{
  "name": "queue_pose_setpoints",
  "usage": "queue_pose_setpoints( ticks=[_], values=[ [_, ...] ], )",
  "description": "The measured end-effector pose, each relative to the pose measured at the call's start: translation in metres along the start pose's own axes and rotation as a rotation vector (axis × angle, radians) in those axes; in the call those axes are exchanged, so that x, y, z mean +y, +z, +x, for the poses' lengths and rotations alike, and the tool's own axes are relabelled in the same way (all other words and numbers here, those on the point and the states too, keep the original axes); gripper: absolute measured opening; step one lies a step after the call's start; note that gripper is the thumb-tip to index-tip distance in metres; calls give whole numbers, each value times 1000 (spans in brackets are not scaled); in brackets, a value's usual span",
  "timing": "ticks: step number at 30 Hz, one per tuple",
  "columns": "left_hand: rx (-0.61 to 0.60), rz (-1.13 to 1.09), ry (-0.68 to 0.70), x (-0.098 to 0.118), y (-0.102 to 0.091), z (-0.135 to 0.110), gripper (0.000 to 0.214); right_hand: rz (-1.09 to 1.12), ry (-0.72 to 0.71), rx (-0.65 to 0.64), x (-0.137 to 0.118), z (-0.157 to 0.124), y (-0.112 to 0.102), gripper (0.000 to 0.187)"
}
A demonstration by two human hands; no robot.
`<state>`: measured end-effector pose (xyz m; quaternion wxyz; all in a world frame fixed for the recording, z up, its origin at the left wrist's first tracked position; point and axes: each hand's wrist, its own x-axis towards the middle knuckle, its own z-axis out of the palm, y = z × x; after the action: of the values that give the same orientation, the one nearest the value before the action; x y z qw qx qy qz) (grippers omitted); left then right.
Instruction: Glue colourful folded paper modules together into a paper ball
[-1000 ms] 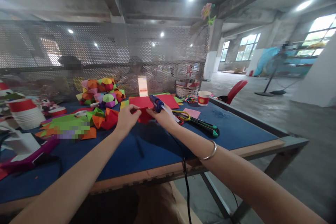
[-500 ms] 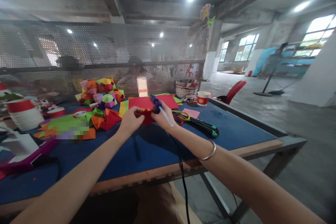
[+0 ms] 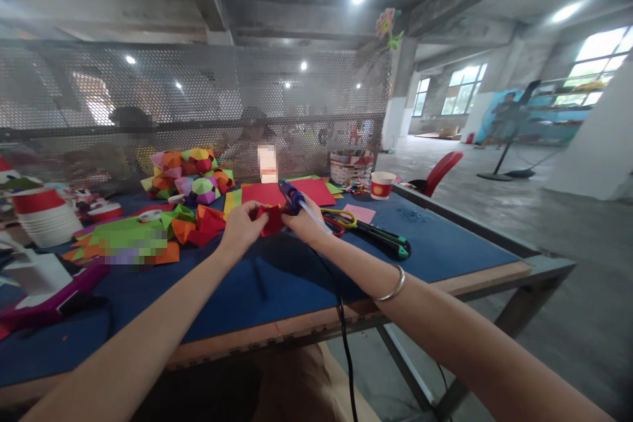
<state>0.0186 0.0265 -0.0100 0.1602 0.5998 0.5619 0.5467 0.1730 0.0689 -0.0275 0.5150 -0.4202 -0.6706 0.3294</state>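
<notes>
- Two bare hands: left hand (image 3: 242, 231), right hand (image 3: 307, 219)
- One blue glue gun (image 3: 291, 196) with one translucent stick (image 3: 313, 215)
- One small folded red paper piece (image 3: 271, 221)
- One round silver bangle (image 3: 397, 284)
- One single red-and-white paper cup (image 3: 382, 186)
- One stack of nested white cups (image 3: 47, 221), individually uncountable
- One woven red-and-white basket (image 3: 351, 169)
- One pink paper sheet (image 3: 360, 213)
- One red chair (image 3: 444, 173)

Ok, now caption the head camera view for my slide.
Left hand pinches folded red paper while the right hand holds a blue glue gun beside it, over a blue tabletop.
</notes>
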Motion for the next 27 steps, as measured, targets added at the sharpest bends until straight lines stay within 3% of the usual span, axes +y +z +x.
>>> queue_pose_setpoints(
  ticks=[7,13,27],
  values=[
    [-73,-206,-181,8,3,-3,3,-46,-61,-9,-6,-3,-4,17],
    [-49,-354,-294,-4,-1,5,17,-168,-93,40,-10,-3,-6,10],
    [68,-332,-275,-14,-12,16,24,-321,-201,-34,-19,-8,-6,15]
  ],
)
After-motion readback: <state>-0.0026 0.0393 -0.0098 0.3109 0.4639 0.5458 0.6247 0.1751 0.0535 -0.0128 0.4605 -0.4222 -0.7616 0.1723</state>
